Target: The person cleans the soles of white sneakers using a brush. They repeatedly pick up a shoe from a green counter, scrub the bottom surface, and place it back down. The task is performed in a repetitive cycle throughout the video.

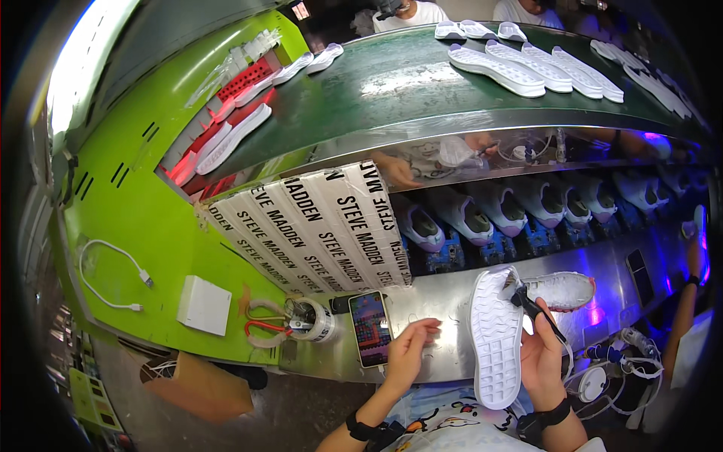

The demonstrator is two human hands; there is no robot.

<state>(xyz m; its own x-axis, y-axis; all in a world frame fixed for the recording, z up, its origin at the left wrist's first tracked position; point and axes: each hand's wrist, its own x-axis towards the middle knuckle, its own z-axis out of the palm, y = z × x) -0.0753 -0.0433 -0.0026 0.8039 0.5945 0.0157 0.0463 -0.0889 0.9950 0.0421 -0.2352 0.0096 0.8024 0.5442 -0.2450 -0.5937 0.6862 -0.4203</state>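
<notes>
While the empty left grip (413, 345) hovers half-spread, the right grip (544, 354) clasps a sole's (497, 350) edge; bare bench (453, 343) lies between.

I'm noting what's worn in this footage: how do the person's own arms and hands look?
The left hand and right hand are ungloved. Both wrists wear a black strap with a dark, boxy piece; no sleeves cover the visible forearms.

Looking like a shoe factory's production line: carrying white soles (495, 71) on a green conveyor belt (376, 117) across the top of the frame, lining up pale shoes (541, 205) at centre right, showing people in white shirts (423, 15) beyond the belt, running a steel work ledge (444, 301) below the shoes.
</notes>
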